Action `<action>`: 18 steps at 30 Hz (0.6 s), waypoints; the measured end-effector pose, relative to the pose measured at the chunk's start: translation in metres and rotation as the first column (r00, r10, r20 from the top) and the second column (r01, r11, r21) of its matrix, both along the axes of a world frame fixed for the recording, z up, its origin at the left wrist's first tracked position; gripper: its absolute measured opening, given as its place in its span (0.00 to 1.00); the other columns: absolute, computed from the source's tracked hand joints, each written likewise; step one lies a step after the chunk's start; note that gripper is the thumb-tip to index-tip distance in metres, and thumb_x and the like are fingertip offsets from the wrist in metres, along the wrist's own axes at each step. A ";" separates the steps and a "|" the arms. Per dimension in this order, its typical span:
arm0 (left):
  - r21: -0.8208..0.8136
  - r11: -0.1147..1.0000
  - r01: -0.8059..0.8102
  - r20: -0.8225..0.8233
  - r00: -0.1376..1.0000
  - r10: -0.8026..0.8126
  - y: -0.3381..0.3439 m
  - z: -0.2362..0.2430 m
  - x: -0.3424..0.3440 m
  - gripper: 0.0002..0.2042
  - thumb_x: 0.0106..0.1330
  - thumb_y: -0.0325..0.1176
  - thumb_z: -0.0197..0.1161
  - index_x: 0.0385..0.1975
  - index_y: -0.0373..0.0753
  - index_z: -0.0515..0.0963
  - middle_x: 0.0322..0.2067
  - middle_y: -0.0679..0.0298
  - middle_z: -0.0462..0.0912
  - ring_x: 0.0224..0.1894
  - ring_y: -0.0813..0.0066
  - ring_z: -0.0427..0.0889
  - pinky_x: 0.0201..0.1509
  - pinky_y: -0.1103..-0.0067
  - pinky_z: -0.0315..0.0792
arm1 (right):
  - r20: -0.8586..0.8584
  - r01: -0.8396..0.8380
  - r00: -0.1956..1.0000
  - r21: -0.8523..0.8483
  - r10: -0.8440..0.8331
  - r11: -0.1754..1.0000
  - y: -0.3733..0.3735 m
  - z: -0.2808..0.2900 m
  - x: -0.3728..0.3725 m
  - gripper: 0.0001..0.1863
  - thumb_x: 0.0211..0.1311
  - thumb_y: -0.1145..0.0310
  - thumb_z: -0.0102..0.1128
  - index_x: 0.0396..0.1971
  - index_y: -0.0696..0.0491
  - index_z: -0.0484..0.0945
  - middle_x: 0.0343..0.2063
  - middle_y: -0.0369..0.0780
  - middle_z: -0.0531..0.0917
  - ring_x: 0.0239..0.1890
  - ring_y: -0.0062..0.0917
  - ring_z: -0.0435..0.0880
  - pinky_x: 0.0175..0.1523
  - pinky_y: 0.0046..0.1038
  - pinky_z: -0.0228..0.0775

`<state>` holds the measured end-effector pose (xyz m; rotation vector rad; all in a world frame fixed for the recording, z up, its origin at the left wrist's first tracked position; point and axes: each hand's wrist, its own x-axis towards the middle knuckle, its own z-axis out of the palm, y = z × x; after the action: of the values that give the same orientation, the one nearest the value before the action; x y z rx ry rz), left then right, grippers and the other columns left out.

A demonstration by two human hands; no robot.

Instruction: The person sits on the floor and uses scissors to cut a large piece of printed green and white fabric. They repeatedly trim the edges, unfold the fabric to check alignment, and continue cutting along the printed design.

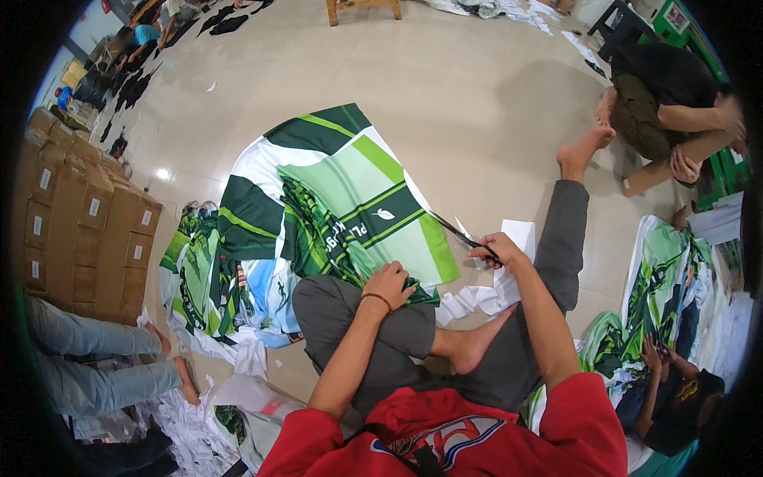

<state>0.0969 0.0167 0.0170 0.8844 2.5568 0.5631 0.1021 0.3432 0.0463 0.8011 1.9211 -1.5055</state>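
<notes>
A printed green and white fabric sheet (373,187) with dark green bands and a white leaf mark spreads over the floor and across my bent knee. My left hand (387,288) is closed on the gathered near edge of this fabric, with a beaded bracelet on the wrist. In my right hand (499,251) I hold black-handled scissors (465,237), their blades pointing to the far left and lying along the fabric's right edge. White offcut strips (470,302) lie beside my bare foot, and a white piece (518,235) lies just beyond my right hand.
A pile of printed fabric (199,278) lies on my left, near stacked cardboard boxes (87,222). Another person's legs (111,362) extend in at left. On the right, one person (668,95) crouches and another (675,397) sits by a green fabric heap (656,270). A wooden stool (364,9) stands far off.
</notes>
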 end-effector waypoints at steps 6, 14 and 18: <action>-0.013 1.000 -0.007 0.018 1.000 0.008 0.001 0.004 0.000 0.18 0.60 0.43 0.67 0.42 0.36 0.80 0.46 0.57 0.75 0.54 0.56 0.75 0.55 0.63 0.73 | -0.049 -0.074 0.996 -0.010 0.074 0.997 0.006 -0.001 -0.016 0.19 0.37 0.65 0.81 0.27 0.56 0.81 0.15 0.32 0.76 0.14 0.14 0.69 0.17 0.20 0.53; -0.015 1.000 -0.014 0.045 0.999 0.015 0.001 0.007 -0.001 0.17 0.62 0.43 0.66 0.42 0.35 0.80 0.47 0.58 0.75 0.55 0.58 0.74 0.55 0.63 0.72 | -0.046 -0.093 0.995 0.009 0.093 0.996 0.004 -0.001 -0.023 0.20 0.37 0.69 0.81 0.29 0.57 0.79 0.15 0.32 0.76 0.12 0.14 0.68 0.16 0.19 0.53; -0.014 1.000 -0.008 0.041 0.999 0.008 0.001 0.005 -0.001 0.17 0.62 0.43 0.66 0.43 0.35 0.80 0.47 0.58 0.75 0.55 0.58 0.74 0.55 0.63 0.73 | -0.052 -0.094 0.994 0.018 0.095 0.995 0.005 -0.002 -0.025 0.20 0.37 0.71 0.81 0.30 0.58 0.78 0.14 0.32 0.75 0.11 0.14 0.67 0.16 0.20 0.52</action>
<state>0.0955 0.0176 0.0223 0.8497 2.5256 0.5598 0.0774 0.3484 0.0440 0.6729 1.9831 -1.4703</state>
